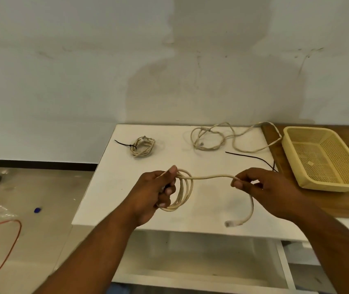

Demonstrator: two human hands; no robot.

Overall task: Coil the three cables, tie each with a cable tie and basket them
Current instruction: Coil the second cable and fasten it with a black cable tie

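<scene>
Cream and bendy, the long cream network cable (211, 177) is held in both hands, up over the flat white table (126, 198). The left hand (156, 192) is curled tight round a bunch of round loops (185, 192) of this cable. I think it squeezes them so they cannot spring apart. The right hand (262, 187) pinches the same cable a little way along, between thumb and fingers, and holds it out to the side. That keeps this bit straight, so the next loop can be laid on neatly. The loose end with its clear plastic plug (231, 223) hangs down below the right hand, close over the table. Only that short bit looks left to wind.

At the back left of the table lies a small cream cable coil (143, 146) with a thin black cable tie (124, 143) pulled round it. It looks done, but it is not in the basket yet. Further right lies a messy cream cable (211, 136), not coiled at all. One end of it runs toward the basket. More thin black ties (252, 158) lie between the messy cable and the right hand, near enough to grab. That is likely why they are there.

On the right, a yellow plastic mesh basket (307, 128) sits on a brown wooden top (339, 204), just beside the table. No cable is in it. I think it waits there so the tied coils can be dropped in.
</scene>
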